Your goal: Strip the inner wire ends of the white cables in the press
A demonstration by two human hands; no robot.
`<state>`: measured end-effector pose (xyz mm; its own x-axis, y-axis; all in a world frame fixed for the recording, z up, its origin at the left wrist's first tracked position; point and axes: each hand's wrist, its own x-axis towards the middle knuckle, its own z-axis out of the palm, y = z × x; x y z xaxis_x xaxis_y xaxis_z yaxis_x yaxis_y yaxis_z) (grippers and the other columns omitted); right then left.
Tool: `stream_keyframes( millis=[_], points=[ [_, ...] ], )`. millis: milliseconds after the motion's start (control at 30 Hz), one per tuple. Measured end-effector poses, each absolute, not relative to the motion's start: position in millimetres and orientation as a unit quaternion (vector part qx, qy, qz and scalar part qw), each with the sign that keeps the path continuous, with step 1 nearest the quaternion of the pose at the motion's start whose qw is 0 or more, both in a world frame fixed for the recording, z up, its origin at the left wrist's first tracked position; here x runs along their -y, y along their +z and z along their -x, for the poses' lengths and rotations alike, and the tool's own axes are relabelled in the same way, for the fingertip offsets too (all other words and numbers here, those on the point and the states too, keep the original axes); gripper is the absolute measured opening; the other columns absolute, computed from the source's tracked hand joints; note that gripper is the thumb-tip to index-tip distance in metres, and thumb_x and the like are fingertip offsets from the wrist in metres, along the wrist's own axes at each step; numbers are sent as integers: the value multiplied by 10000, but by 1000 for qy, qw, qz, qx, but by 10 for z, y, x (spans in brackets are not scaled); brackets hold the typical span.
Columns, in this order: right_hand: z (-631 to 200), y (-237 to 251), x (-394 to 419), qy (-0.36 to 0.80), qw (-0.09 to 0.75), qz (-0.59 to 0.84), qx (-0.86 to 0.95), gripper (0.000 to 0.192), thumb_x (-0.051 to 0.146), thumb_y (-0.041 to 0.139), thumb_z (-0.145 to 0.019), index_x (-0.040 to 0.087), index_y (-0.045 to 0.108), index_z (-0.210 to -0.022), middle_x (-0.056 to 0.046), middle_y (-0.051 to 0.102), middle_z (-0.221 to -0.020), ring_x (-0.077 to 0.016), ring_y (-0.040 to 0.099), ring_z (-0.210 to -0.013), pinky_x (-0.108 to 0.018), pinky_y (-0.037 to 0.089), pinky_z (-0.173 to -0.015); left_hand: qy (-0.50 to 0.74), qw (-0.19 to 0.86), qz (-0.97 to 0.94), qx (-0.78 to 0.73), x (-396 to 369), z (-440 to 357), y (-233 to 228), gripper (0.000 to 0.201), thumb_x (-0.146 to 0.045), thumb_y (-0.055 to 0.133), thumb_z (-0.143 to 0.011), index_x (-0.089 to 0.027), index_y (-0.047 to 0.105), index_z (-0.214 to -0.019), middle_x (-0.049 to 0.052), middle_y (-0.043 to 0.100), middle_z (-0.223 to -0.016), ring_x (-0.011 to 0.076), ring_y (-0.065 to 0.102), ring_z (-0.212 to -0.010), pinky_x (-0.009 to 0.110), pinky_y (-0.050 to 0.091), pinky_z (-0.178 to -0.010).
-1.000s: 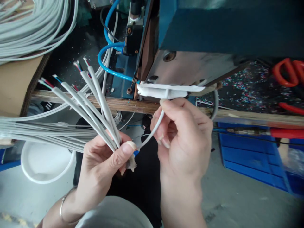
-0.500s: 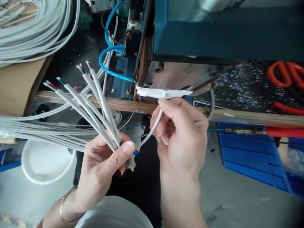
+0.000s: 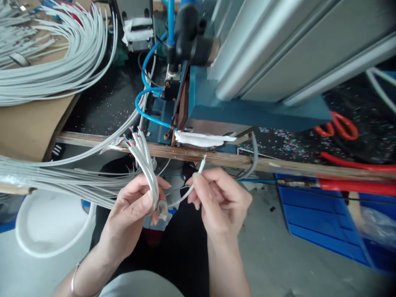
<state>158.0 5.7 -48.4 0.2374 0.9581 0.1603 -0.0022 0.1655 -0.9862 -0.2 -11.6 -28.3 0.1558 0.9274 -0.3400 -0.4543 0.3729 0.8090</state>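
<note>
While our left hand is closed round a bundle of grey cables, our right hand pinches one cable between thumb and fingertips. Its stripped tip slants up and right toward the machine's white-padded slot, just above, nearer the right hand.

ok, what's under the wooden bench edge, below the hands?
Under the wooden bench edge: a blue crate at right, a white bucket at left, grey floor. The left hand, right hand and dark clothing cover the middle; what lies behind them cannot be seen.
</note>
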Motion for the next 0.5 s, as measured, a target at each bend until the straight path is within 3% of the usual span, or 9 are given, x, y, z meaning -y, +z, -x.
stream_keyframes(
  millis=[233, 500],
  points=[
    [-1669, -530, 94, 318, 566, 485, 586, 194, 140, 637, -942, 213, 661, -764, 35, 646, -575, -127, 613, -462, -265, 467, -505, 503, 707, -258, -424, 157, -23, -315, 176, -359, 797, -885, -191, 751, -861, -5, 613, -786, 75, 525, -569, 176, 436, -515],
    [-1668, -498, 199, 293, 541, 504, 606, 225, 199, 613, -965, 215, 646, -744, 18, 642, -561, -136, 595, -451, -264, 458, -495, 514, 677, -293, -438, 229, -88, -173, 212, -362, 743, -932, -171, 661, -888, -5, 573, -761, 84, 469, -571, 225, 350, -555]
  ],
)
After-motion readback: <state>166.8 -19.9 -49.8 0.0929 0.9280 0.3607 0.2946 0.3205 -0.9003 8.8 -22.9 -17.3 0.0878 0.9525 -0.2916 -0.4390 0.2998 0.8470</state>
